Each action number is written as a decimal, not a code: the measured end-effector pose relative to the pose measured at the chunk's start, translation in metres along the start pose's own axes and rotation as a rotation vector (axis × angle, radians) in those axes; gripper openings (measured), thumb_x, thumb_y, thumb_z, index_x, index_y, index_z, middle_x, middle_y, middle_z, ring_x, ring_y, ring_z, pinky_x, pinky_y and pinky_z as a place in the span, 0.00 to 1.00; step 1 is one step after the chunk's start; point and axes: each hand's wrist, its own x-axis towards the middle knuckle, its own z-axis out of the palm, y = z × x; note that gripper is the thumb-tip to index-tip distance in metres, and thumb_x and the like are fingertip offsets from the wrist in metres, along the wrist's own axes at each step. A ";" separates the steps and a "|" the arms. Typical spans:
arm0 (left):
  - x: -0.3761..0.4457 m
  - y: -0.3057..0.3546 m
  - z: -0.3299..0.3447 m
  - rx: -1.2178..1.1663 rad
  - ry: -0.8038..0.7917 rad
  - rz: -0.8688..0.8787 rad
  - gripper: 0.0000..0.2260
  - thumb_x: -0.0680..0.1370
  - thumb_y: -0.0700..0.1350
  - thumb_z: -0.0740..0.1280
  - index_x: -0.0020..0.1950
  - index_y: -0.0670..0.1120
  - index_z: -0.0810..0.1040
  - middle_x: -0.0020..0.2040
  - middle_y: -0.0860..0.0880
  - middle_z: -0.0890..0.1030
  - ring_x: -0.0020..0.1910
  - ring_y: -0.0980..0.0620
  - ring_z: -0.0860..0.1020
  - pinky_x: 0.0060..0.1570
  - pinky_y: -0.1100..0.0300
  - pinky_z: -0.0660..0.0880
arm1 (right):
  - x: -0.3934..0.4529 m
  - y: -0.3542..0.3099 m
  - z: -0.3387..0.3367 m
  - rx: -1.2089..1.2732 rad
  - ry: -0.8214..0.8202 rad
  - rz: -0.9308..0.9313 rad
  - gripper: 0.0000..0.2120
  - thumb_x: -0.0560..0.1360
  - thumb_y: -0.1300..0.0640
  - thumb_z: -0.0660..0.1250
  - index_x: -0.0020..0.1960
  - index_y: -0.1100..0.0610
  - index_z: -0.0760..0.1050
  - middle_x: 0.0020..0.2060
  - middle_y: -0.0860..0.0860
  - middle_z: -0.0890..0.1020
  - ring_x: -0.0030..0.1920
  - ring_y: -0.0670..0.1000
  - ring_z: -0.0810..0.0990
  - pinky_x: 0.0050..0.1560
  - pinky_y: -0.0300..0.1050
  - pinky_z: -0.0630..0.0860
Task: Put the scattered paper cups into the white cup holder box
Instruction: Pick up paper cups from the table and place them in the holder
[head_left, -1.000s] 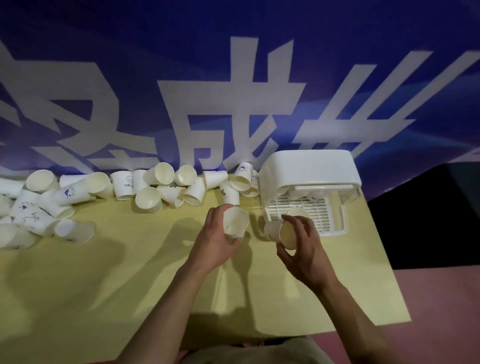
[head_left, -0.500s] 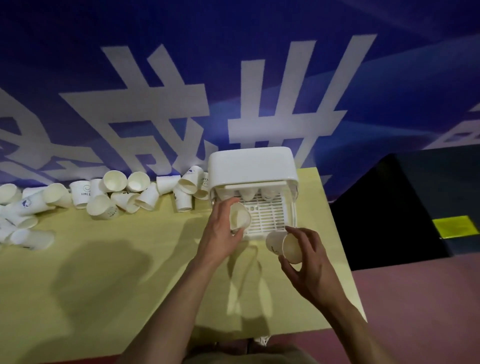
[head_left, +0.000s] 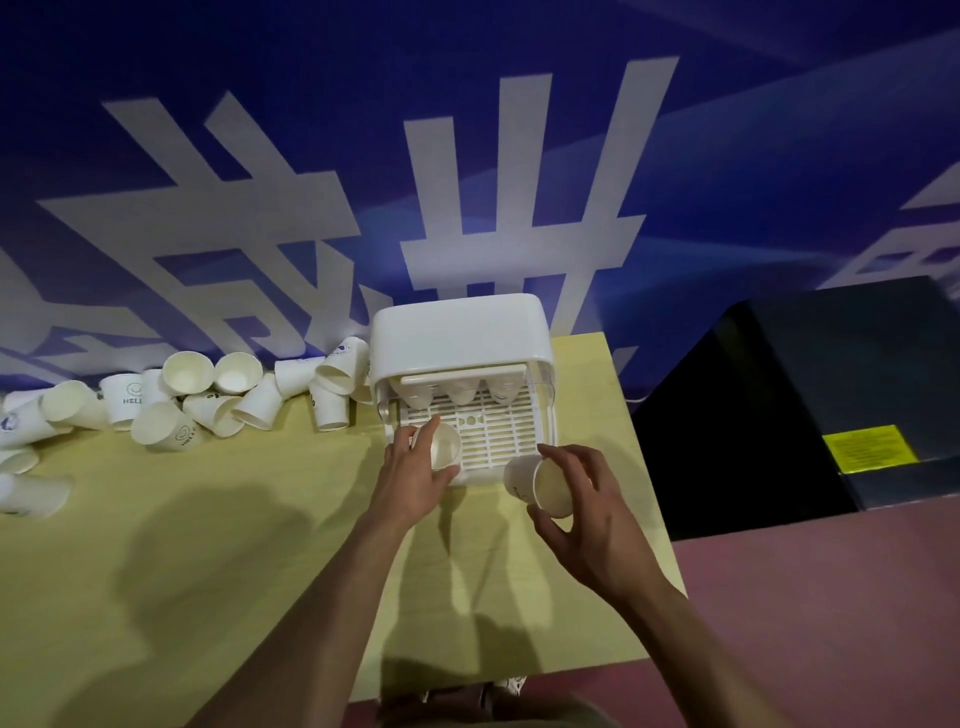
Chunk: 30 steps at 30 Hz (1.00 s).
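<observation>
Right hand (head_left: 582, 499) grips a cup (head_left: 537, 483) just before the holder box (head_left: 460, 338). Left hand (head_left: 415, 467) holds another cup (head_left: 444, 446) over its grid tray. Risk: toppling. Loose cups (head_left: 208, 400) remain left of box.

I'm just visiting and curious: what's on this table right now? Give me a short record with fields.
Table: yellow table
Box: white cup holder box, front open, slatted tray showing
Cups in box: three at the back
Left hand: holds a paper cup over the tray's left front
Right hand: holds another paper cup just in front of the tray
Loose cups: scattered pile left of the box
Backdrop: blue banner
</observation>
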 end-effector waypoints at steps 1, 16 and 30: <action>0.001 -0.002 0.002 -0.012 -0.004 -0.009 0.36 0.78 0.55 0.71 0.81 0.57 0.57 0.74 0.47 0.63 0.73 0.41 0.65 0.70 0.48 0.66 | 0.003 0.000 0.000 -0.001 -0.009 -0.005 0.32 0.76 0.50 0.74 0.76 0.45 0.66 0.69 0.47 0.69 0.62 0.49 0.75 0.54 0.46 0.82; -0.082 -0.023 -0.022 -0.185 0.234 0.016 0.28 0.79 0.52 0.69 0.77 0.60 0.61 0.67 0.57 0.67 0.65 0.51 0.72 0.63 0.50 0.74 | 0.083 -0.031 0.039 -0.029 -0.158 -0.236 0.31 0.77 0.50 0.73 0.76 0.52 0.66 0.69 0.50 0.72 0.68 0.51 0.73 0.65 0.43 0.74; -0.127 -0.057 -0.027 -0.274 0.326 -0.101 0.22 0.80 0.46 0.68 0.74 0.57 0.69 0.64 0.59 0.71 0.64 0.58 0.72 0.65 0.54 0.73 | 0.121 -0.043 0.081 -0.156 -0.246 -0.245 0.33 0.75 0.47 0.75 0.76 0.50 0.67 0.66 0.53 0.74 0.63 0.56 0.76 0.58 0.54 0.80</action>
